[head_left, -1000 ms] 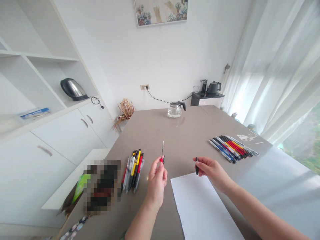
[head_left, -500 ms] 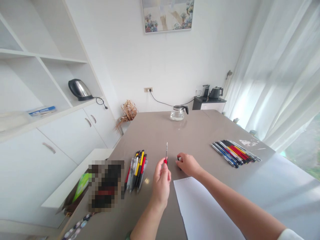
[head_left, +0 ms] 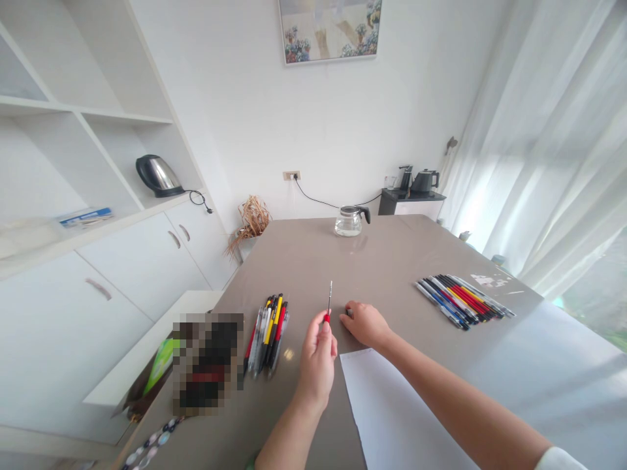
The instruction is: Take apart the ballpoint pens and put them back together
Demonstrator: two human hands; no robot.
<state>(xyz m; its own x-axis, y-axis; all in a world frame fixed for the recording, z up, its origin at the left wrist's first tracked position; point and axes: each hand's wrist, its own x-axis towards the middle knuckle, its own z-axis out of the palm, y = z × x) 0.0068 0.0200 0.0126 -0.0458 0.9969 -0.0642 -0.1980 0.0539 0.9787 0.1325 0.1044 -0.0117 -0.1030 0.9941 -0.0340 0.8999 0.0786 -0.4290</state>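
Note:
My left hand [head_left: 318, 352] is closed around the red lower part of a pen [head_left: 327, 318]. A thin pen refill [head_left: 330, 296] sticks straight up out of it, with its upper end pale. Just to the right, my right hand [head_left: 365, 323] rests low on the table with its fingers curled in. A small dark bit shows at its fingertips, too covered to name. Below that hand lies a sheet of white paper [head_left: 392, 411]. Left of my left hand is a pile of pens [head_left: 267, 333] in red, yellow, black, white and clear.
A row of pens [head_left: 463, 300] lies at the right, beside some white scraps [head_left: 490, 280]. A glass pot [head_left: 348, 223] stands at the table's far end. A blurred-out dark item [head_left: 208, 365] and a bead string [head_left: 151, 447] are at the left edge.
My right hand's fingers have curled in further, and the dark piece at them is now mostly covered. My left hand keeps its hold on the pen, barely shifted.

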